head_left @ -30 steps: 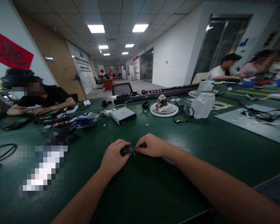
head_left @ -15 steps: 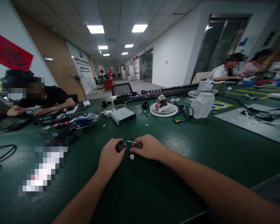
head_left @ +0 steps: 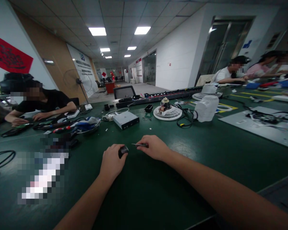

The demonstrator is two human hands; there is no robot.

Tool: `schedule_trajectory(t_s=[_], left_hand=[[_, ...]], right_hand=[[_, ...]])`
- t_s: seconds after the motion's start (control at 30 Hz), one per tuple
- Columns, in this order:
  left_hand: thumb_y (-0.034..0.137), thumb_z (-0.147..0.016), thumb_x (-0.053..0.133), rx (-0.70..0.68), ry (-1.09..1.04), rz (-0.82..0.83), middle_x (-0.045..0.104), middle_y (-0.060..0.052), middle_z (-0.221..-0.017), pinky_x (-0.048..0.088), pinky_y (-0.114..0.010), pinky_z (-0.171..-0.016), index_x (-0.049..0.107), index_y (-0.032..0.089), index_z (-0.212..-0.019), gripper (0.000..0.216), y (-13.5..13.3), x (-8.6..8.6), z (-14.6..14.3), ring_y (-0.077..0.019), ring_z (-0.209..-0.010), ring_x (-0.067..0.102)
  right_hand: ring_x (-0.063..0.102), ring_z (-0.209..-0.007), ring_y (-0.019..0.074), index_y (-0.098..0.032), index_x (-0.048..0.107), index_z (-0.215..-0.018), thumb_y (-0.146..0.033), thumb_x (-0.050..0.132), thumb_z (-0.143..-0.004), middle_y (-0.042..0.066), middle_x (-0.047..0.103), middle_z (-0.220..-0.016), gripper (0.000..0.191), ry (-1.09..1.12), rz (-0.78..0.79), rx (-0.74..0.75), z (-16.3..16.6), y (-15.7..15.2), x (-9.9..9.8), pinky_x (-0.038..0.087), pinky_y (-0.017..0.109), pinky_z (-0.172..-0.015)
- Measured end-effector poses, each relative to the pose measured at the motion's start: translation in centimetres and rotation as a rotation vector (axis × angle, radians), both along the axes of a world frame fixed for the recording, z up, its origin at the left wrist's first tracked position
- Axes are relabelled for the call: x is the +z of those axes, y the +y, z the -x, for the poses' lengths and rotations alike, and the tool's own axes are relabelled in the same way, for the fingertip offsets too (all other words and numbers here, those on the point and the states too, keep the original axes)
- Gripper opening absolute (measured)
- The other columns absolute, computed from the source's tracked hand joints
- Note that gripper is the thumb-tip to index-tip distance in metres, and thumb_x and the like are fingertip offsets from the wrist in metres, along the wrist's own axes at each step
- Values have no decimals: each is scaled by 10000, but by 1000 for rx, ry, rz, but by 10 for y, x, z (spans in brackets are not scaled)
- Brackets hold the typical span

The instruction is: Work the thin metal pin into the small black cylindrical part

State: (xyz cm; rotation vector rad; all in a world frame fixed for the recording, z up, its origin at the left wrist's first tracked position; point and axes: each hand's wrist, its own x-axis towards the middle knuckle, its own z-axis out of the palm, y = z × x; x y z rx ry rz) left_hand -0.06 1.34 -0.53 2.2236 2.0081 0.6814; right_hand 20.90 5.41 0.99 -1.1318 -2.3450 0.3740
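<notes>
Green bench [head_left: 206, 150]: left hand [head_left: 112, 161] pinches one black knob [head_left: 123, 150]; right hand [head_left: 153, 147], just beside, pinches one thin metal pin [head_left: 138, 145].

Bare green table [head_left: 206, 150] btwn hands & grey box [head_left: 126, 119], tool clutter [head_left: 69, 126] far left
</notes>
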Motion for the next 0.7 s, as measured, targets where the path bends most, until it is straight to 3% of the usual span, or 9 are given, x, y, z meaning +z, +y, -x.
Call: schedule_trajectory(t_s=[0.2,0.43,0.7], left_hand=[[275,-809,632,-208,-106,-27,683,-34,-1085,463,-389,-892,655,249,-1099,292,-9,5,-11,-233,-1007,611],[267,-822,643,-313,-142,-140,675,-46,-1112,471,-413,-891,613,247,-1166,346,-13,4,-10,-239,-1025,599],[168,-783,678,-428,-113,-190,678,-45,-1087,463,-396,-917,643,239,-1083,310,-13,5,-7,-224,-1033,598]], right_hand=[[591,-721,127,-222,714,-1013,-236,658,-817,11,708,-899,204,100,49,12,6,-7,5,409,245,-645],[561,-678,113,-184,711,-832,-252,709,-771,10,674,-804,91,156,97,-21,3,-7,10,393,232,-624],[565,-621,100,-167,689,-908,-282,707,-759,0,681,-775,189,195,222,134,3,-9,3,392,214,-572]])
